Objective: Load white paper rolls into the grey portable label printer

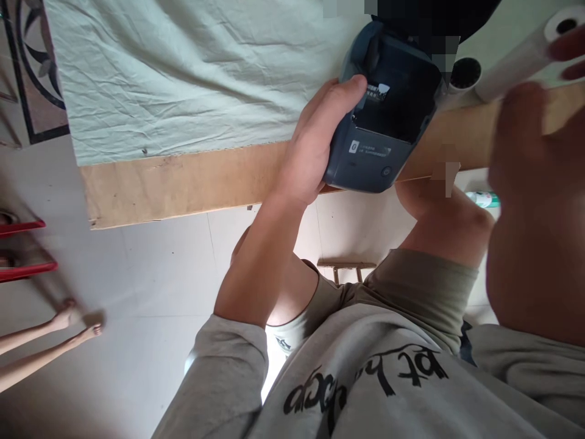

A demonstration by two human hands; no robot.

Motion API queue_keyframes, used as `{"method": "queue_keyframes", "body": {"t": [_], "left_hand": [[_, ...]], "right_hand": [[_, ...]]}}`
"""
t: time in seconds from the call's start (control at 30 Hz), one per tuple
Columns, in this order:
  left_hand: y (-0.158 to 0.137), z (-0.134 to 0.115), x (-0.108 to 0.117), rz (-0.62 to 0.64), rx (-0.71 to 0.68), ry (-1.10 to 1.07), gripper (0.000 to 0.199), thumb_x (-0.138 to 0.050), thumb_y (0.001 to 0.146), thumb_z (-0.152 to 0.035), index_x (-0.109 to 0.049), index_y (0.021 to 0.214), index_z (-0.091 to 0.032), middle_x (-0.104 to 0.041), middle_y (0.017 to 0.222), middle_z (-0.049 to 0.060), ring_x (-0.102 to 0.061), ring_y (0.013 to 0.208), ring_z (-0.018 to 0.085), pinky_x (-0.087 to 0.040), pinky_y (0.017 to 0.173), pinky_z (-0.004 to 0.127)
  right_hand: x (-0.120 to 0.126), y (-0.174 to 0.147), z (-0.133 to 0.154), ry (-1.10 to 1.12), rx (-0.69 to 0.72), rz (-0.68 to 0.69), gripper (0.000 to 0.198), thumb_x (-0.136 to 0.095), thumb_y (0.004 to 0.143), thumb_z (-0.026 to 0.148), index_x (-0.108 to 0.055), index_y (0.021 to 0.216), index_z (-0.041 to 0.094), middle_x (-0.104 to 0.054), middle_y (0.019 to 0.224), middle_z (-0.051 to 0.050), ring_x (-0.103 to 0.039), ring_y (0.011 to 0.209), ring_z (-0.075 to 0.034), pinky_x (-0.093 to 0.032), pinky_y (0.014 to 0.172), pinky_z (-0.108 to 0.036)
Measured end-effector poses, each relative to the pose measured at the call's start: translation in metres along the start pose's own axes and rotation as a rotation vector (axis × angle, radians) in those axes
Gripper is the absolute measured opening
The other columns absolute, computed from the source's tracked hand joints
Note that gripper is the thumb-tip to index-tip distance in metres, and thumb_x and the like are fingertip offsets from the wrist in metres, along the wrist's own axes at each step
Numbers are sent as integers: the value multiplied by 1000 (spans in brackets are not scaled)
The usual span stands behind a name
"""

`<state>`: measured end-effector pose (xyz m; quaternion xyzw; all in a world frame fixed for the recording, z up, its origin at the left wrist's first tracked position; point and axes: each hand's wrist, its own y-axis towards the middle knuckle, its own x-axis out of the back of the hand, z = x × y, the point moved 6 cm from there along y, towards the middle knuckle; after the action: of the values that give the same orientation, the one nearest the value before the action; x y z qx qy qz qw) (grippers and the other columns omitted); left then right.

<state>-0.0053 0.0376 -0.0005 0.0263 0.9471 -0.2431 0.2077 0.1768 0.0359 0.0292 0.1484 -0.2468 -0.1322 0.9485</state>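
Fingers of the left hand [315,137] are grasping the dark device [384,122] at one o'clock, its thumb resting beside the open bay [409,88]. I am watching the blurred right hand [532,140] near three o'clock, close by the white roll [516,70]; whether its fingers are gripping that, I cannot tell. For steadiness, I am favouring a firm hold with the thumb staying clear of the bay.
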Motion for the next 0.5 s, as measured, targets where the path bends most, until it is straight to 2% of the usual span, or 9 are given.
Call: {"method": "queue_keyframes", "body": {"t": [0.1,0.17,0.23,0.3,0.43,0.5], "left_hand": [[4,4,1,147,-2,-45,24,-45,67,-42,-52,69,-19,-50,66,4,-49,57,12,-41,47,25],[4,2,2,180,-84,-94,23,-48,67,-41,-52,71,-19,-51,69,4,-49,61,12,-42,50,24],[3,2,3,167,-126,-120,22,-48,67,-41,-52,72,-20,-50,69,3,-49,62,12,-41,47,23],[1,4,3,138,-109,-125,22,-49,67,-42,-52,71,-20,-50,67,3,-49,60,13,-38,42,22],[0,4,0,86,-41,-105,21,-53,62,-41,-52,68,-20,-52,67,3,-52,61,15,-35,39,22],[1,2,2,36,-24,-104,22,-51,63,-42,-53,67,-20,-53,67,4,-53,63,16,-36,41,23]], "right_hand": [[-29,-4,12,-422,134,240,54,-42,69,25,-29,121,20,-34,115,1,-39,103,-5,-38,89,-19],[-40,-3,11,-486,116,313,54,-40,70,25,-25,123,24,-29,117,0,-34,111,-7,-33,98,-22],[-42,0,11,-492,109,274,48,-39,71,26,-31,119,26,-30,113,-1,-35,109,-6,-33,99,-23],[-40,1,12,-466,107,233,48,-37,71,23,-31,118,27,-32,112,0,-36,106,-5,-34,96,-21],[-36,-4,11,-393,76,256,58,-35,64,7,-28,119,23,-38,109,3,-39,102,-3,-34,93,-19],[-36,-6,12,-422,103,277,54,-38,63,9,-34,115,22,-39,107,2,-39,101,-3,-34,93,-20]]}}
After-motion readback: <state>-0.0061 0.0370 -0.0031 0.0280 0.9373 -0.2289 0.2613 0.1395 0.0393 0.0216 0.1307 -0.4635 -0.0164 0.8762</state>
